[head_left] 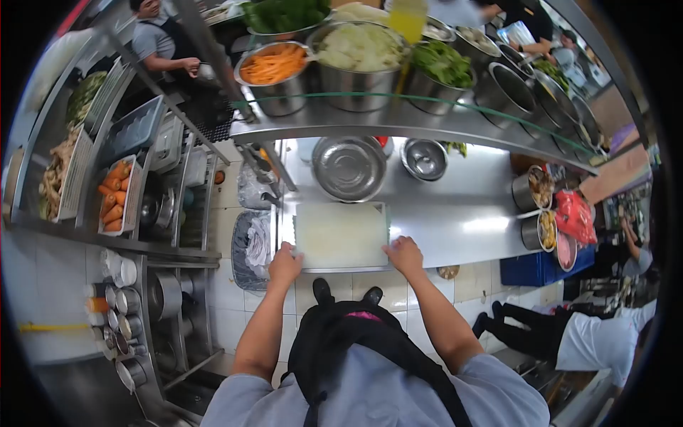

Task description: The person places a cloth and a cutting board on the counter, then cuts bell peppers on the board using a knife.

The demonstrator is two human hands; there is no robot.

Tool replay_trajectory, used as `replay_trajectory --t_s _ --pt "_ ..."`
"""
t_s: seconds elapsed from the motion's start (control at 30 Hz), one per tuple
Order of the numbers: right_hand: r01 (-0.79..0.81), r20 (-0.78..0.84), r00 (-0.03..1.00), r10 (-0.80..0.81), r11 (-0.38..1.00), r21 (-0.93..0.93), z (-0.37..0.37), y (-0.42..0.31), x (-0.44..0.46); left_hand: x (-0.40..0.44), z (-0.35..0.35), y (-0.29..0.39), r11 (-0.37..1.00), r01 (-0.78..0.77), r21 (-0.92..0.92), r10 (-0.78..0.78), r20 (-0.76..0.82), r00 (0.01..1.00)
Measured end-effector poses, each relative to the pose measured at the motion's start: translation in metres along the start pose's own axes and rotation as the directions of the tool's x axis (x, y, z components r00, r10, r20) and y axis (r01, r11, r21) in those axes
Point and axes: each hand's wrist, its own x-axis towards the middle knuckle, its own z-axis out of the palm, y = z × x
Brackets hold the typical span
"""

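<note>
A white cutting board [341,235] lies flat at the front edge of the steel counter [455,213], with a strip of green showing along its sides. At the board's left edge, near the front corner, my left hand [284,263] has its fingers curled against it. My right hand [404,255] grips the opposite edge the same way. The undersides of both hands' fingertips are hidden. Just behind the board stands a large steel bowl [348,169], and a smaller steel bowl [425,159] is to its right.
Overhead, a steel shelf [420,132] carries a pot of carrot strips [273,64], chopped onion [361,46] and greens [441,62]. A lined bin [252,249] stands left of the counter. Carrots [114,196] fill a rack basket. A co-worker [597,345] stands at right.
</note>
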Motion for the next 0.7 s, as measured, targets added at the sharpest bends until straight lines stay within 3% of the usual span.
replay_trajectory --t_s 0.13,0.23,0.3,0.43,0.5,0.53,0.6,0.67,0.7 --pt "0.019 0.026 0.999 -0.018 1.000 -0.023 -0.002 0.025 0.004 -0.003 -0.040 -0.004 0.988 -0.082 -0.130 0.056 -0.190 0.980" --pt "0.098 -0.059 0.994 -0.092 0.989 0.109 0.000 0.038 0.001 0.037 -0.077 -0.001 0.973 -0.168 -0.160 0.093 -0.394 0.914" --pt "0.449 -0.241 0.869 -0.432 0.893 0.021 -0.004 0.029 -0.002 0.076 -0.095 -0.001 0.944 -0.283 -0.170 0.165 -0.500 0.850" --pt "0.361 -0.092 0.930 -0.355 0.930 0.067 -0.005 0.012 -0.012 0.168 -0.132 0.002 0.873 -0.300 -0.385 0.036 -0.563 0.826" --pt "0.152 0.104 0.979 -0.173 0.971 0.183 -0.018 -0.017 -0.024 0.227 -0.140 -0.007 0.687 -0.269 -0.675 0.054 -0.322 0.945" --pt "0.180 0.113 0.973 -0.202 0.967 0.179 -0.017 -0.019 -0.028 0.228 -0.155 0.000 0.683 -0.272 -0.678 0.047 -0.331 0.943" --pt "0.162 0.140 0.972 -0.190 0.968 0.191 -0.017 -0.020 -0.041 0.232 -0.173 0.026 0.495 0.024 -0.868 0.035 0.047 0.998" --pt "0.271 0.100 0.954 -0.282 0.956 0.113 0.009 0.042 -0.054 0.284 -0.149 0.023 0.538 0.207 -0.817 0.123 0.319 0.940" --pt "0.120 0.207 0.966 -0.156 0.977 0.179 0.004 0.047 -0.065 0.271 -0.155 0.036 0.613 0.214 -0.760 0.094 0.339 0.936"
